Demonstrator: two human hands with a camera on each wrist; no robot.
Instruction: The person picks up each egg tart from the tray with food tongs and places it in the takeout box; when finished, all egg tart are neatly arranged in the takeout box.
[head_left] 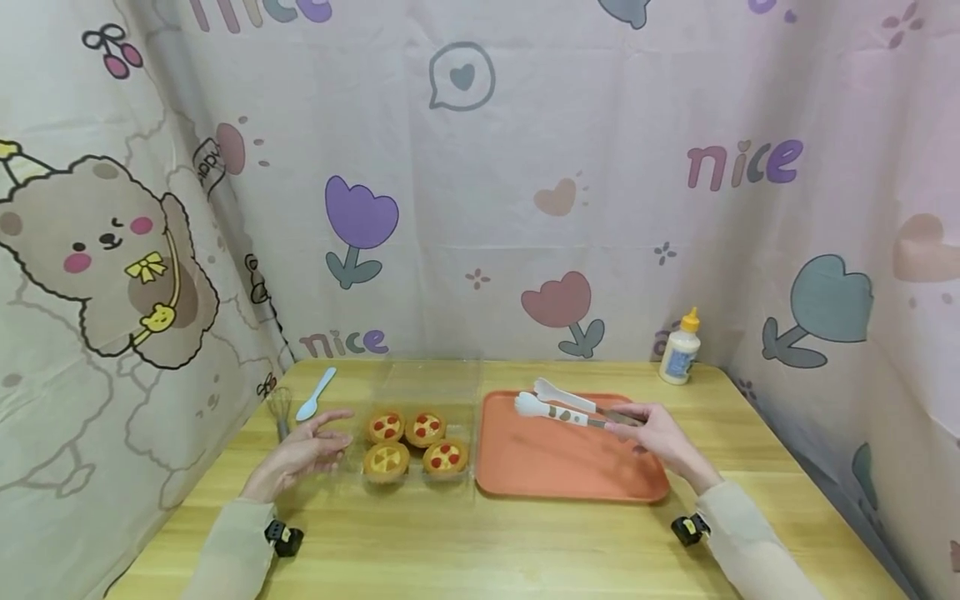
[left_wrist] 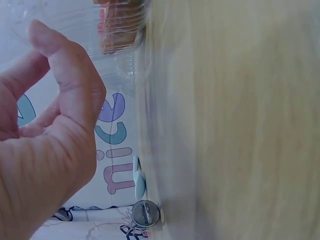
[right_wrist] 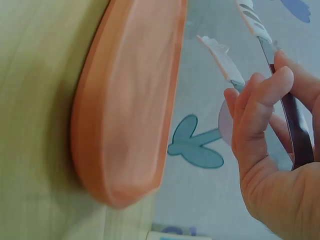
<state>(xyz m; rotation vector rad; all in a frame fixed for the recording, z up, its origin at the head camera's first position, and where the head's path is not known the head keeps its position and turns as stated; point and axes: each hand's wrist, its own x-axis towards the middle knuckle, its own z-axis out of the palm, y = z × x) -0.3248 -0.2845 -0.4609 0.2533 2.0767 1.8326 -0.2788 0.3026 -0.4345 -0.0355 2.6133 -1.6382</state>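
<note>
My right hand (head_left: 660, 429) grips a pair of tongs (head_left: 555, 415) by the dark handles. Their two white heads stand apart with nothing between them, over the orange tray (head_left: 525, 475). In the right wrist view the fingers (right_wrist: 255, 110) curl round the tongs. Left of the tray stands a clear plastic box (head_left: 465, 379), its lid raised at the back. Inside it sit several egg tarts (head_left: 386, 458), most with red pieces on top. Beside the box's left edge is my left hand (head_left: 303, 454), fingers loosely bent; in the left wrist view its fingertips overlap the box.
A light blue spoon (head_left: 317, 394) and a whisk (head_left: 281, 412) lie at the back left of the wooden table (head_left: 480, 550). A white glue bottle (head_left: 680, 350) with a yellow cap stands at the back right. Printed curtains (head_left: 480, 183) close off the back and sides.
</note>
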